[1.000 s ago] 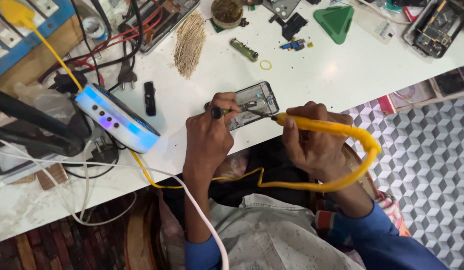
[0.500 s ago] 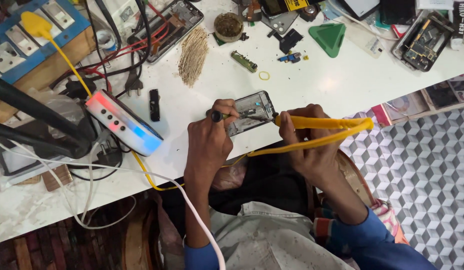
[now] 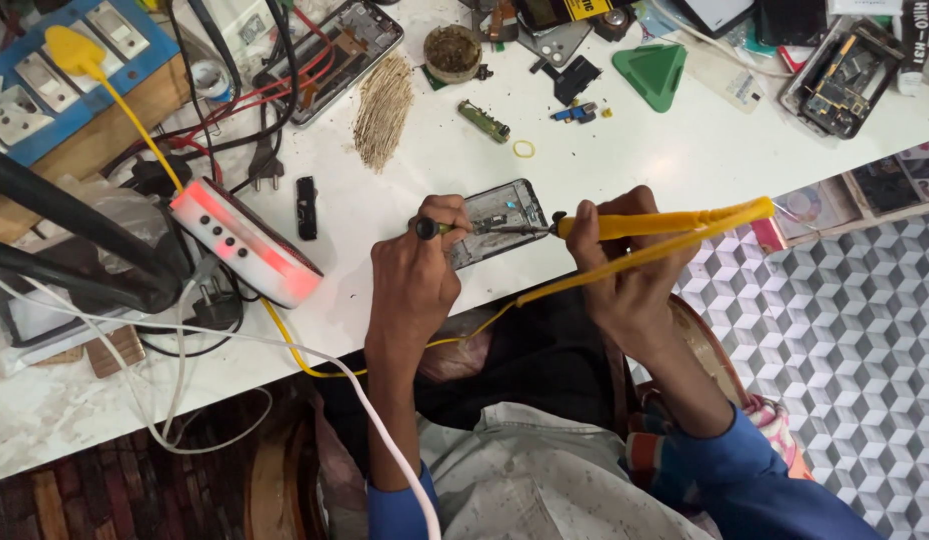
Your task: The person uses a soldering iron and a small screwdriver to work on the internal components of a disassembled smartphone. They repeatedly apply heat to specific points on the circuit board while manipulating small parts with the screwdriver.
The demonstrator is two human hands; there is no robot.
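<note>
View shifted left | soldering iron (image 3: 665,222) over opened phone (image 3: 500,218) at table edge (image 3: 545,285)

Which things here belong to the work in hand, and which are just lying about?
In use:
- left hand holding a thin tool
- right hand holding the yellow soldering iron
- opened phone under both tips

Lying about:
- green triangular pick
- bristle brush
- yellow ring
- second opened phone

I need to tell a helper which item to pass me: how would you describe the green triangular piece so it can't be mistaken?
Start at the white worktable and go to its far edge, right of the round tin. The green triangular piece lies flat there; nothing else nearby is solid green or three-cornered.
</note>
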